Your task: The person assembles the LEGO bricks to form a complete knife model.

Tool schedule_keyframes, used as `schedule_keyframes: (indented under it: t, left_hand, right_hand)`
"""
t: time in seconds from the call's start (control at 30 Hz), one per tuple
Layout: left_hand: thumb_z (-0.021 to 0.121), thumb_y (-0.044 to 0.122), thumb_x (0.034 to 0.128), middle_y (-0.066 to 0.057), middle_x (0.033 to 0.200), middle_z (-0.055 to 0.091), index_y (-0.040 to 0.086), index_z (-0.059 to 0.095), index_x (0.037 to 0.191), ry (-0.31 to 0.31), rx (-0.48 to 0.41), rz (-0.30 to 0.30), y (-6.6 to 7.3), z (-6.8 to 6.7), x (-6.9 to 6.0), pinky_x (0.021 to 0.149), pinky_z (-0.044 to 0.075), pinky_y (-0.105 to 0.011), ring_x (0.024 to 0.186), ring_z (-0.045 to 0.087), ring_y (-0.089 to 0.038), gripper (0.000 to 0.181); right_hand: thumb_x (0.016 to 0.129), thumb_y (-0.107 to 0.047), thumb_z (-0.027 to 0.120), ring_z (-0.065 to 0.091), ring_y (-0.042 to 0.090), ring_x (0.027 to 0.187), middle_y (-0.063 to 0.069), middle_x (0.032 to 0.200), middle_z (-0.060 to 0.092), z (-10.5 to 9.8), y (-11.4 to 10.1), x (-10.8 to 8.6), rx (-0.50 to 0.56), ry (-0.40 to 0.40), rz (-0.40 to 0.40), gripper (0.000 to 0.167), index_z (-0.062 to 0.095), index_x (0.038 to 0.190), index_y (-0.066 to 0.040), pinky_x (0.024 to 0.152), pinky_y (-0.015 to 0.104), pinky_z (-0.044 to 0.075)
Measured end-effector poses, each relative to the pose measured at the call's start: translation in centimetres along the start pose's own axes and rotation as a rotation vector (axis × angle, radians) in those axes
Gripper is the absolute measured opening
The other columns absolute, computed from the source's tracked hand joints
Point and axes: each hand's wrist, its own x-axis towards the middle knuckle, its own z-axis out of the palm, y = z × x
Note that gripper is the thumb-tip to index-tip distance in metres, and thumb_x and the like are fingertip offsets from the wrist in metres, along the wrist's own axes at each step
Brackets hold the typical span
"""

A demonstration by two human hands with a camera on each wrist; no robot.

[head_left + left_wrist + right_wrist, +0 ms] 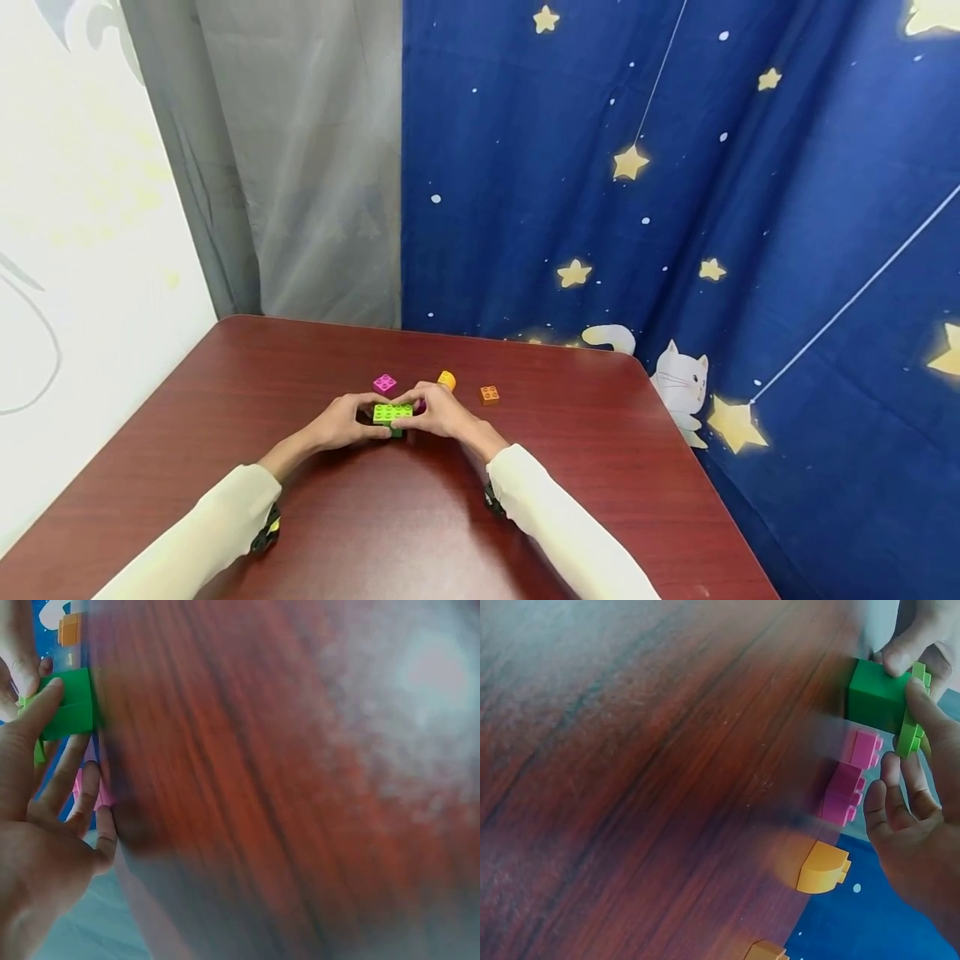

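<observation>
A lime green toy brick [393,412], thin and studded, sits on top of a dark green toy brick [877,696]. Both hands grip this stack from opposite sides. With its thumb on the dark green brick, the left hand [341,423] holds the left end. The right hand [438,412] pinches the lime green brick at the right, thumb on the near side. In the right wrist view, the lime green brick [910,735] spreads wider than the dark green one beneath. Fingers behind the stack are partly hidden.
Beyond the hands on the brown table [360,517] lie a pink brick [385,383], a rounded yellow brick [447,380] and an orange brick [490,395]. A magenta brick [843,795] stands near the right hand's fingers. Curtains [517,167] hang behind the table.
</observation>
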Motion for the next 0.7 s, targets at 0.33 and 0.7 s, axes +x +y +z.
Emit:
schedule_keyframes:
  t: [0.33,0.7]
  left_hand:
    - [0.085,0.032,0.0888,0.001,0.101,0.075,0.018,0.073,0.122,0.102,-0.068,-0.006,-0.3,0.1,-0.7,0.078,0.057,-0.032,0.09,0.07,-0.016,0.038]
    - [0.087,0.032,0.0861,0.0,0.1,0.077,0.012,0.077,0.113,0.056,0.004,-0.036,0.3,-0.8,-0.1,0.086,0.058,-0.045,0.093,0.073,-0.016,0.034]
  right_hand:
    - [0.086,-0.031,0.087,0.065,0.023,0.092,-0.006,0.098,0.071,-0.1,-0.1,0.1,-0.016,-0.001,-0.005,0.037,0.079,0.12,-0.017,0.072,0.015,0.047]
    - [0.084,-0.034,0.088,0.065,0.017,0.089,-0.01,0.099,0.076,0.0,-0.1,0.1,-0.027,0.033,0.004,0.036,0.081,0.116,-0.019,0.071,0.015,0.047]
